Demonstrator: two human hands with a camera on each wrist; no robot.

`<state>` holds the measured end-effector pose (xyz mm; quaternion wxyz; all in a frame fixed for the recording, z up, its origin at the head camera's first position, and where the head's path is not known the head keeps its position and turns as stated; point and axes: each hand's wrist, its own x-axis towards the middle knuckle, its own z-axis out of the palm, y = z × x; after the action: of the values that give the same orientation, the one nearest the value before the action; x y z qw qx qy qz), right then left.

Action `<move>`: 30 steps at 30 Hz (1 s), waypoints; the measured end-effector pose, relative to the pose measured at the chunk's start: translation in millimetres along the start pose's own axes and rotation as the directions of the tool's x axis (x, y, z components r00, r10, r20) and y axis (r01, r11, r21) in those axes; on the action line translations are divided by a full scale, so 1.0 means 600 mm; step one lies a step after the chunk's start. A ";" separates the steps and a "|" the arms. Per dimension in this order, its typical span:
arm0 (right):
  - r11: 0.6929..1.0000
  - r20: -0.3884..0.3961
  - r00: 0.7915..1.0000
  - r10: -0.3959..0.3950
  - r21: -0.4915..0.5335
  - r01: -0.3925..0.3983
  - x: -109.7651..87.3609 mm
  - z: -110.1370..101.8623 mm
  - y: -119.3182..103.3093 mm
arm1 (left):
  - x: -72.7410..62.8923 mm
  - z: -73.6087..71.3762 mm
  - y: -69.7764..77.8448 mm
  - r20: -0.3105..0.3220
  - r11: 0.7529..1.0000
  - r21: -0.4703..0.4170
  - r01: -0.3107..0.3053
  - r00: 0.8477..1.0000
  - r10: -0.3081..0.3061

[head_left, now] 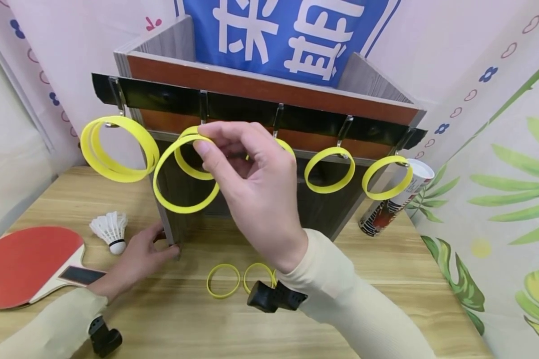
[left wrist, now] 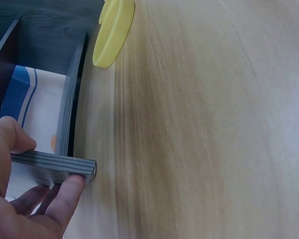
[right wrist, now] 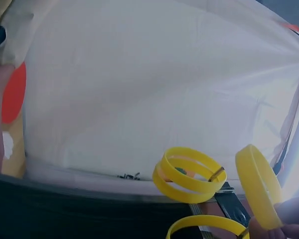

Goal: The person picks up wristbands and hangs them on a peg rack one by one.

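My right hand [head_left: 260,189] pinches a yellow ring [head_left: 186,209] between thumb and fingers, raised before the second hook from the left [head_left: 203,105]. Another yellow ring [head_left: 193,172] hangs on that hook, behind the pinched one. Two rings [head_left: 119,175] share the leftmost hook. Single rings hang on the fourth hook [head_left: 345,130] and the rightmost hook; the one at the middle hook is mostly hidden by my right hand. Low down, my left hand [head_left: 136,257] grips the side panel [left wrist: 55,162] of the wooden shelf unit, thumb and fingers on opposite faces.
Several yellow rings [head_left: 222,297] lie on the wooden table [head_left: 197,329], partly hidden by the right wrist camera. At left are a red paddle [head_left: 31,259] and a shuttlecock [head_left: 110,229]. A printed tube [head_left: 382,217] stands right of the shelf. Patterned cloth hangs behind.
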<state>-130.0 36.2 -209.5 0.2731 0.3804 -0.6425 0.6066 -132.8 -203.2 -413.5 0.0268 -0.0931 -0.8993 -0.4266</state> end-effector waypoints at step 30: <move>0.798 0.172 0.976 -0.131 -0.566 0.206 0.010 0.001 -0.019 | -0.003 0.002 -0.001 0.001 0.999 -0.031 -0.008 1.000 0.008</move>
<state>-123.9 34.7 -197.9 0.3886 0.3714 -0.7760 0.3299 -131.4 -203.0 -415.0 0.0268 -0.0974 -0.8921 -0.4405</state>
